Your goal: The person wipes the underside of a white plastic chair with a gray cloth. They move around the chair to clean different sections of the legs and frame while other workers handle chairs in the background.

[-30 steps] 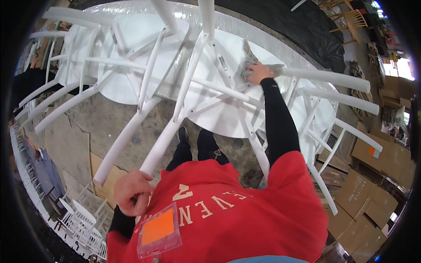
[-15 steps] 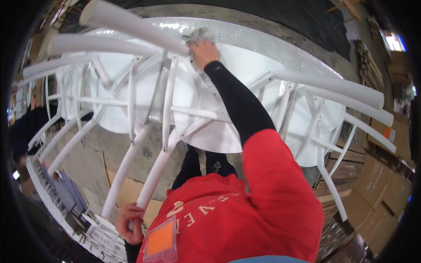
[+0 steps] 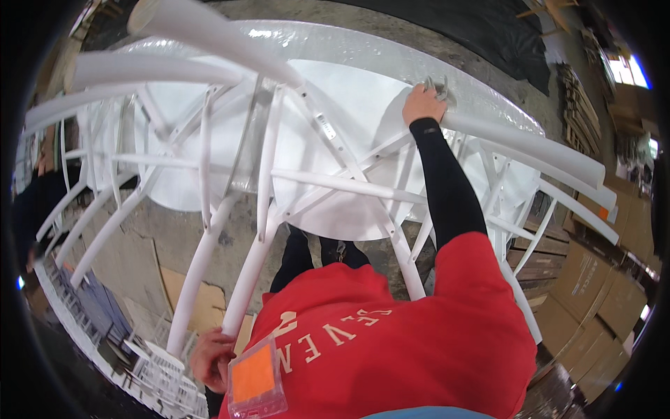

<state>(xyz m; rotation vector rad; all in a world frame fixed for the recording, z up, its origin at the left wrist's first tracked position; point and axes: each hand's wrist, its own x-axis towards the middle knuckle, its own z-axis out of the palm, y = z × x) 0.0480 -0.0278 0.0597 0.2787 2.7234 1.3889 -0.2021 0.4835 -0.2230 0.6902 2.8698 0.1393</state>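
Observation:
Several white round-topped pieces of furniture lie upside down with their legs sticking up and out; whether they are tables or stools I cannot tell. My right hand reaches to the far right, closed on a crumpled grey cloth. It is beside the far rim of the middle white round top, near the thick end of a white leg to its right. My left hand is low at the left, fingers curled at the tip of a near white leg. My badge hides part of this hand.
Clear plastic wrap covers the surface under the furniture. Cardboard boxes stand at the right, with stacked wooden slats behind. More white furniture stands at the lower left. A dark sheet lies on the far floor.
My right hand has moved right with the grey cloth, from the far end of the brace to the top's far right rim. My left hand stays at the leg's tip.

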